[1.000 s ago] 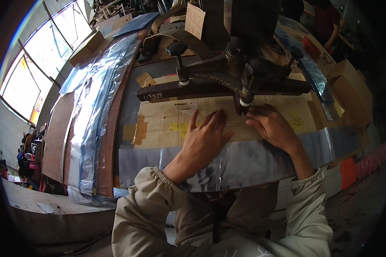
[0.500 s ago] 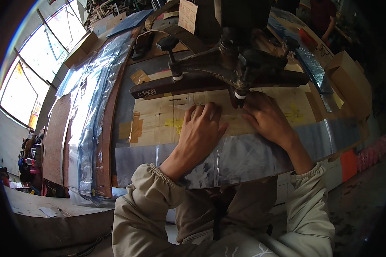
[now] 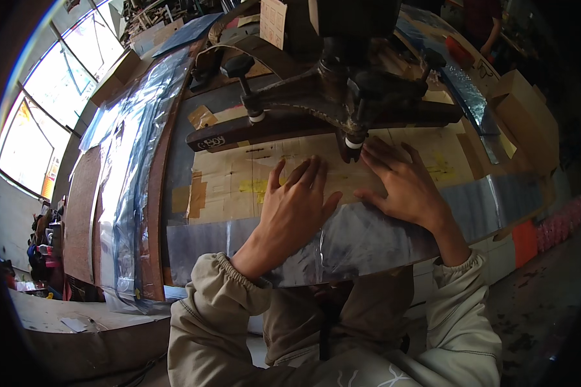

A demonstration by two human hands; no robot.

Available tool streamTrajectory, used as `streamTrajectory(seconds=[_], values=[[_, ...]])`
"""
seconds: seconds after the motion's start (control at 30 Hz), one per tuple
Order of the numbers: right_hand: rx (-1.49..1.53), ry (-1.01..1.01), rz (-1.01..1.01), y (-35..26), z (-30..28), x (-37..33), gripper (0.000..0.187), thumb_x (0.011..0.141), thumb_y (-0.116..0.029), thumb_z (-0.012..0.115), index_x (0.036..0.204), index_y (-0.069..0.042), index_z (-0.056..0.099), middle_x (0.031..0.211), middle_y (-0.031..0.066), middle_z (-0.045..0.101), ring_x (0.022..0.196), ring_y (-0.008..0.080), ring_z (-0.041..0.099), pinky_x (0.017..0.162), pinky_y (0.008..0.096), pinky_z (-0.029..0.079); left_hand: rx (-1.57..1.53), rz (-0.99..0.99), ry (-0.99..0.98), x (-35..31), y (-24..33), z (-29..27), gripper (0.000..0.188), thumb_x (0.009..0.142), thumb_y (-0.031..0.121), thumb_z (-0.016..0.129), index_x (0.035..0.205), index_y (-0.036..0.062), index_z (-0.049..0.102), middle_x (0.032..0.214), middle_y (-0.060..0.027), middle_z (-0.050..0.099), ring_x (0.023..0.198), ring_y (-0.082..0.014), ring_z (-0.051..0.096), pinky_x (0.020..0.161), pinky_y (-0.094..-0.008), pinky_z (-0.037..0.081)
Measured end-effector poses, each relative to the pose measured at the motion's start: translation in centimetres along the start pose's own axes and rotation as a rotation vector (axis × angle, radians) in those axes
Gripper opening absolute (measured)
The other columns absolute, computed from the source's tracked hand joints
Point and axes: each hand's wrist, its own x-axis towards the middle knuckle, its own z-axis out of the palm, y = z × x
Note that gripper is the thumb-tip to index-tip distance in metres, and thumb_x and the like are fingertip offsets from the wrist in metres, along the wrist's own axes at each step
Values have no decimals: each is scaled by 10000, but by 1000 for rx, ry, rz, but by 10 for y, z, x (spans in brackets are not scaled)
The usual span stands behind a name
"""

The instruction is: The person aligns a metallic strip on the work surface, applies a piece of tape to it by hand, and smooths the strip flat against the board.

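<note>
My left hand point(image 3: 292, 208) lies palm down on a tan cardboard sheet point(image 3: 226, 169), its fingers stretched out and the thumb spread. To its right, my right hand point(image 3: 407, 187) rests on the same sheet with fingers and thumb apart. Neither hand holds anything. Grey sheeting point(image 3: 374, 235) covers the near edge of the work surface under my wrists. Just beyond my fingers stands a dark metal machine frame point(image 3: 303, 100) with several arms and knobs. A dark bar point(image 3: 277, 131) runs crosswise beneath it. The white-collared foot point(image 3: 353, 142) of one arm comes down between my hands.
Clear plastic film point(image 3: 132, 148) covers brown boards point(image 3: 81, 213) on the left. Open cardboard boxes point(image 3: 526, 113) stand at the right, near a red object point(image 3: 458, 51). Another person's arm point(image 3: 494, 39) shows at the far right. A bright window point(image 3: 45, 116) is on the left.
My right hand's fingers and thumb have spread wider. The fingers of my left hand have straightened. The whole view has shifted slightly, and the machine appears a little further left.
</note>
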Motion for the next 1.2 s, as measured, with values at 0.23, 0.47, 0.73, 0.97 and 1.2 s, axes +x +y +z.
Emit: streamTrajectory(seconds=[0.23,0.47,0.73,0.97,1.2], values=[[48,51,20,-1,5,0,665,849,-514,546,1239,24,521,1282,172,499,1240,289,430,1035,434,321,20,-16,-18,3,1,1,483,890,314,551,1256,3,498,1274,-160,538,1215,-259,490,1057,-464,275],[9,25,43,-4,1,2,568,854,-409,569,1222,21,524,1222,185,472,1142,311,456,964,435,370,34,-7,17,3,-1,3,472,873,301,552,1222,-14,516,1258,-173,542,1184,-252,507,1036,-465,298],[42,114,-56,-4,0,4,428,860,-305,584,1118,35,594,1136,150,554,1113,267,492,939,402,389,27,3,59,4,-1,3,452,854,273,539,1190,-29,532,1252,-180,537,1168,-243,511,1013,-471,322],[102,125,-69,-7,7,-1,374,887,-243,558,1122,45,602,1144,153,602,1095,244,548,947,370,409,-2,6,46,2,-2,3,454,842,262,549,1189,-29,527,1266,-192,522,1176,-256,500,998,-470,340],[145,133,-37,-7,8,0,363,891,-228,548,1117,51,599,1163,158,590,1096,259,554,957,374,415,1,9,32,4,-3,5,458,836,248,552,1195,-34,519,1276,-192,516,1190,-262,491,999,-462,340]])
